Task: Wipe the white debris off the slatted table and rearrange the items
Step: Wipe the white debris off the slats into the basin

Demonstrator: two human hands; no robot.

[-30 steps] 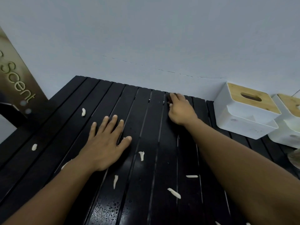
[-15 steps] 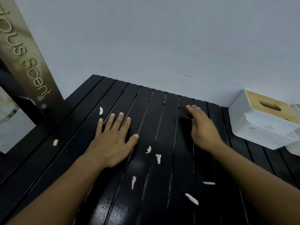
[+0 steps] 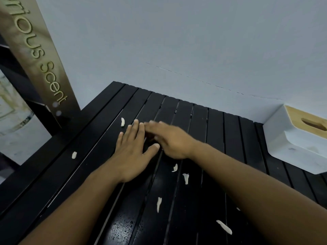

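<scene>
Nearest, white debris (image 3: 224, 227) litters the slatted table (image 3: 194, 209); wipe along the slats so nothing lodges in the gaps. Left hand (image 3: 131, 156) lies flat, fingers straight; right hand (image 3: 172, 141) is blurred, grip untellable. Another scrap (image 3: 122, 122) lies beyond.

Indoor corner with the look of a shop display.
Left of the black slatted table (image 3: 217, 131) stands a sign (image 3: 40, 55) lettered "Scent"; a wood-lidded tissue box (image 3: 292, 138) sits on its right end.
</scene>
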